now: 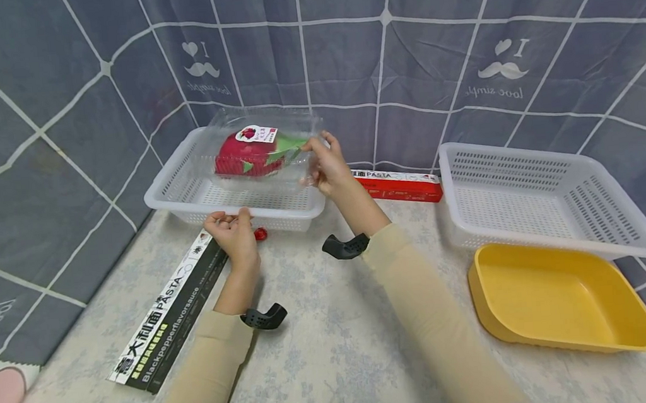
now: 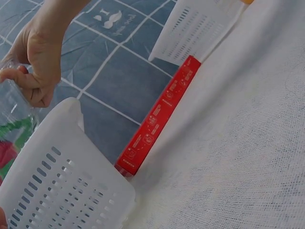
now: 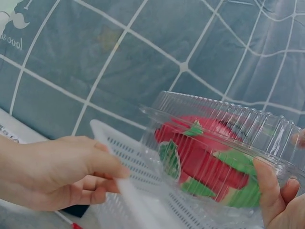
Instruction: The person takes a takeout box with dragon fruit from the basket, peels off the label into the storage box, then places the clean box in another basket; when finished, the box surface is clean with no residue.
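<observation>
In the head view my right hand (image 1: 328, 166) grips one end of a clear plastic clamshell box (image 1: 294, 120). Inside it lies a red and green dragon fruit (image 1: 242, 156), with a white label on top. The box is over the left white basket (image 1: 157, 198); whether it touches the basket floor, I cannot tell. My left hand (image 1: 235, 237) pinches that basket's front rim, thumb on top and fingers curled beneath. The right wrist view shows the left hand (image 3: 76, 174) at the rim and the dragon fruit (image 3: 205, 162) through the ribbed plastic.
A black-and-white pasta box (image 1: 166, 312) lies left of the left forearm. A small red object (image 1: 260, 233) is beside the left hand. Behind, a red pasta box (image 1: 404, 187) lies between the baskets. At right stand another white basket (image 1: 455, 216) and a yellow bin (image 1: 558, 297).
</observation>
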The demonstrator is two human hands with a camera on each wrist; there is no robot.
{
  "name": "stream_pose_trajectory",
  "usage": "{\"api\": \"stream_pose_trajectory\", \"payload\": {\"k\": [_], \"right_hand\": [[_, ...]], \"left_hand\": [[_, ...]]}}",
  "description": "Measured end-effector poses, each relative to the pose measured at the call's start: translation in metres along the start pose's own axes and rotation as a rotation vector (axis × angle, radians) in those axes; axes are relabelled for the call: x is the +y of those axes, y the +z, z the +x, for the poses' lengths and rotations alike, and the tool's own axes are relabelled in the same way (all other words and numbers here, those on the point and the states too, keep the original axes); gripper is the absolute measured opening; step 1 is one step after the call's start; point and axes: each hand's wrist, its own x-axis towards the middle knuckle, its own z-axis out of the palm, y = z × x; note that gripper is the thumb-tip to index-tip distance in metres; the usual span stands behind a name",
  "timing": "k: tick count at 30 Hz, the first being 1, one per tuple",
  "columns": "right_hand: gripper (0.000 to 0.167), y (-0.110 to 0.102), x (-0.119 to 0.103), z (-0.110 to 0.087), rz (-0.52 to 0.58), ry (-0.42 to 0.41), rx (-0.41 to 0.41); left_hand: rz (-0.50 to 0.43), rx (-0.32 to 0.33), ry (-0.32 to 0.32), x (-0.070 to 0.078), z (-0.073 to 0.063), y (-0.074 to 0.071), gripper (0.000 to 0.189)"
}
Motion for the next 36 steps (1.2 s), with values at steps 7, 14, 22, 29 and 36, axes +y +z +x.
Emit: {"api": "stream_pose_trajectory", "payload": {"k": [7,14,22,29,36], "right_hand": [[0.073,-0.007,-0.014,-0.004,0.005,0.001,-0.012],[0.065,-0.016,-0.024,-0.005,0.051,-0.034,-0.002],[0.068,-0.031,-0.037,-0.009,0.064,-0.006,0.027],[0.064,-0.045,-0.050,-0.016,0.102,0.026,0.041],[0.053,-0.062,-0.060,-0.025,0.147,0.023,0.006]], "left_hand": [[0.003,0.002,0.001,-0.001,0.000,0.000,0.036],[-0.013,0.003,0.006,0.000,0.001,0.000,0.037],[-0.008,0.003,0.000,-0.001,0.001,0.000,0.037],[-0.022,0.010,0.001,0.000,0.001,0.001,0.038],[-0.009,0.003,0.002,0.001,0.000,0.000,0.038]]}}
